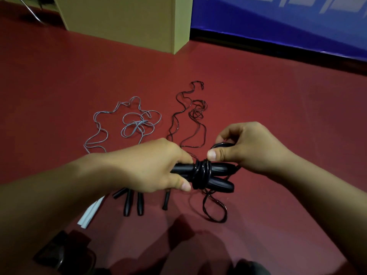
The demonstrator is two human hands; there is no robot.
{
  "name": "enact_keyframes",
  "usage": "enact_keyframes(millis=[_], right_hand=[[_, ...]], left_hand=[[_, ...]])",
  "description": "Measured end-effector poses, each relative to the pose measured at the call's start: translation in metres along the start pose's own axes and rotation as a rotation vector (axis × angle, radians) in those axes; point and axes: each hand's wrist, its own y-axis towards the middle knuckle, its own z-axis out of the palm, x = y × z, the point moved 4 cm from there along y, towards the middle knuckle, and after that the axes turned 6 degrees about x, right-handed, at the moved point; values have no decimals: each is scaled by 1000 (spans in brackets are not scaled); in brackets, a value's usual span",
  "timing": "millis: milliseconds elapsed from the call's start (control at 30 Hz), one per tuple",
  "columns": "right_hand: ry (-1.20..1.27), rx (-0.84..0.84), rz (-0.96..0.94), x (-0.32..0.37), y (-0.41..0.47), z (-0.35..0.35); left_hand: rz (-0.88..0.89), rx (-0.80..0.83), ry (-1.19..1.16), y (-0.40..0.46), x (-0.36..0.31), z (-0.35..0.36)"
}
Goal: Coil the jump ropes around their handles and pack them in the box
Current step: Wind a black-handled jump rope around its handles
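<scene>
Above a red floor (59, 96), the left hand (158, 165) grips two black handles (218, 175) lying side by side, long axis left to right. The right hand (244, 149), at their free ends, pinches a loop of black rope (201, 173) to wind crosswise over the coil at mid-length.

The place looks like an indoor sports hall: a smooth dark-red rubbery floor (59, 80), a blue padded barrier with pale printed panels (288, 22), and thin jump ropes (135, 124) lying loose.
</scene>
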Motion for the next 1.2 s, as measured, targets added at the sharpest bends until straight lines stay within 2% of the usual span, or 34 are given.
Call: enact_keyframes(millis=[200, 400, 467, 567, 700, 767, 1033, 1200], right_hand=[[305, 239, 23, -5, 1, 5], [671, 341, -25, -2, 4, 2], [625, 337, -71, -1, 2, 1], [430, 229, -125, 2, 0, 7], [475, 65, 110, -4, 8, 22], [497, 56, 177, -4, 8, 26], [432, 124, 200, -1, 4, 25], [364, 96, 207, -1, 2, 20]], left_hand=[[85, 114, -253, -2, -4, 2], [216, 129, -550, -6, -10, -4], [257, 94, -653, -7, -12, -9], [249, -18, -795, -7, -11, -16], [160, -169, -891, -4, -6, -20], [119, -218, -905, -3, -4, -20], [-29, -431, -1016, -2, 10, -26], [-157, -520, -967, 1, 26, -27]])
